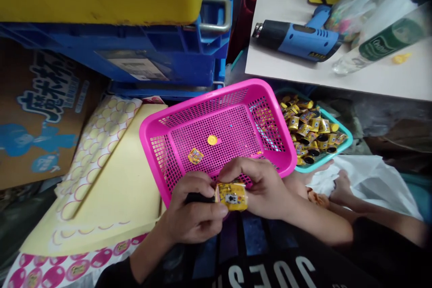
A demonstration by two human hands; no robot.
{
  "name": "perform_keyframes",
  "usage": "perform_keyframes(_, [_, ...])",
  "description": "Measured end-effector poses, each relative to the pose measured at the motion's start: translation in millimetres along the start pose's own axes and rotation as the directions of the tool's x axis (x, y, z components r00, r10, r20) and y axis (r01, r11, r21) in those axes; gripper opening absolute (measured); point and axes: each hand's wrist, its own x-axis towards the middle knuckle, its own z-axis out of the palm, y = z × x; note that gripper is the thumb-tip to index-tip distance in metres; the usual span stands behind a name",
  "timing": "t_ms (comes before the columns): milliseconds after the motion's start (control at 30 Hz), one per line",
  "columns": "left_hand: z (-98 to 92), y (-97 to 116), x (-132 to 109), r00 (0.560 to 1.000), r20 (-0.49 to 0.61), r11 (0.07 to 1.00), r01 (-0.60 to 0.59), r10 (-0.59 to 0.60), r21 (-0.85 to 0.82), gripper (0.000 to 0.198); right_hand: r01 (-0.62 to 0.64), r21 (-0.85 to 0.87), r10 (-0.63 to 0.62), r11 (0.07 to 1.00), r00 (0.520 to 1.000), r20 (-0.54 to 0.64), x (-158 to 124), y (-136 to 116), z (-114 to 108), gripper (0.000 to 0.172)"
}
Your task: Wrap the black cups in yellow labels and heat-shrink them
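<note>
Above my lap, at the near edge of a pink mesh basket [218, 94], my two hands meet. My left hand [197, 211] is closed around a small black piece [200, 197], mostly hidden by the fingers. Its fingertips also touch the left end of a yellow printed wrapper [232, 197], a clear-edged film sleeve with a small figure on it. Closed on the wrapper's right side is my right hand [263, 189], the thumb behind it hidden. Inside the basket lie a round yellow cap [212, 140] and another small printed wrapper [195, 156].
A teal basket [347, 137] of yellow-wrapped pieces with black ends stands to the right. On the white table [266, 63] lie a blue heat gun [303, 40] and a bottle [381, 45]. Blue crates [162, 49], a carton [40, 117] and sticker sheets [118, 175] occupy the left.
</note>
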Motion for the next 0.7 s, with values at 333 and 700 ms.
perform_keyframes(333, [3.0,-2.0,-5.3,0.995,-0.062,0.996,0.083,-0.081,0.024,0.010,-0.129,0.006,0.127,0.992,0.980,0.152,8.6,-1.2,-7.7,0.019])
perform_keyframes(700, [6.2,-9.2,-11.2,0.871,-0.194,0.893,0.440,-0.451,-0.099,0.037,-0.574,0.535,0.479,0.620,0.817,0.321,11.2,18.2,-2.0,0.043])
